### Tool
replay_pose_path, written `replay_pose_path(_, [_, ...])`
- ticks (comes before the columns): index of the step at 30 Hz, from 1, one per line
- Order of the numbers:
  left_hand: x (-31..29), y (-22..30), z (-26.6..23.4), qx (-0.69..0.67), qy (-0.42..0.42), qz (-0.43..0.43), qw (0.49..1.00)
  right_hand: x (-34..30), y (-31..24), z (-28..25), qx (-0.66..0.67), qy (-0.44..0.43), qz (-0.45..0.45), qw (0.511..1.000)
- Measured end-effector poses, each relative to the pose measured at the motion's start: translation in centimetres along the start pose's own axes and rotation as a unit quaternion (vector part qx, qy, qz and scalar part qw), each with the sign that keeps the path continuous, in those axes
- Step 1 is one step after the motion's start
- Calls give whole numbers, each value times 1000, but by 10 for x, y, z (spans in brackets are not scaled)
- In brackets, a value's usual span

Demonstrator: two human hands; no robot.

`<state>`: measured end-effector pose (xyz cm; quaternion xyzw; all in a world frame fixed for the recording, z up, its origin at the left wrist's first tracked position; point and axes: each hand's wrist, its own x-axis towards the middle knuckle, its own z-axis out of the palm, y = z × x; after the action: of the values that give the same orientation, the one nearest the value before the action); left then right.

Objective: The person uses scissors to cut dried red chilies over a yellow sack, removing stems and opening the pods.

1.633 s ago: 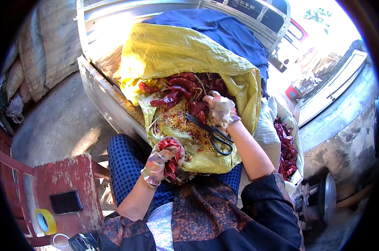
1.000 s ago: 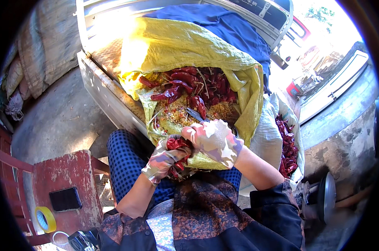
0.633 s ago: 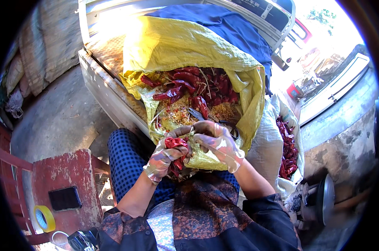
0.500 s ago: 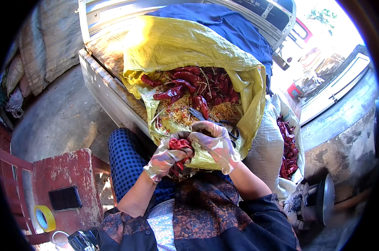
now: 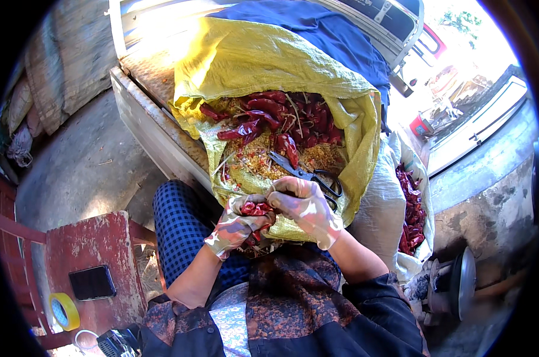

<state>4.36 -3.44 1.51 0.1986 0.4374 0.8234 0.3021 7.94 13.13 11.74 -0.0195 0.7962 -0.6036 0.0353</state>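
Observation:
My left hand (image 5: 238, 226), in a camouflage-patterned glove, is wrapped round some dried red chili peppers (image 5: 255, 209) in front of my body. Close against it, my right hand (image 5: 305, 208), gloved alike, has thumb and fingers pinched together at the upper side of the peppers. Whatever lies between those fingertips is too small to make out. Just beyond my right hand, black-handled scissors (image 5: 305, 173) rest with their blades pointing up and left. They lie on the opened yellow woven sack (image 5: 275, 59), among dried chilies (image 5: 266, 110) and loose yellowish seeds (image 5: 320, 157).
A white sack (image 5: 373, 220) holding more chilies (image 5: 411, 208) stands at my right. To the left, a worn red chair (image 5: 88, 238) bears a phone (image 5: 92, 282) and a tape roll (image 5: 64, 311). The yellow sack lies on a metal truck bed (image 5: 147, 128), with blue cloth (image 5: 317, 27) behind.
My right hand has shifted slightly down, its fingers drawn closer to the left hand. More of the scissors now shows. The left hand keeps its hold on the chilies.

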Motion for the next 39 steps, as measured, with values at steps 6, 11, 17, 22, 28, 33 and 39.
replay_pose_path(6, [-4,-1,12,-49,67,35,996,0,7,6,318,-4,158,935])
replay_pose_path(11, [-1,-2,6,-5,62,27,998,-1,7,5,378,-11,181,908])
replay_pose_path(17, [2,-6,5,-240,-90,-50,965,0,-4,2,-193,-13,-255,947])
replay_pose_path(22, [0,-14,5,-305,-127,-85,940,-6,5,-1,-132,-50,-112,984])
replay_pose_path(28, [0,-6,9,-146,-28,-72,986,-5,20,3,271,-38,135,952])
replay_pose_path(33, [-2,-1,17,111,-4,57,992,-3,16,2,343,19,251,905])
replay_pose_path(39, [-1,-3,3,-25,35,22,999,-3,16,-17,139,6,109,984])
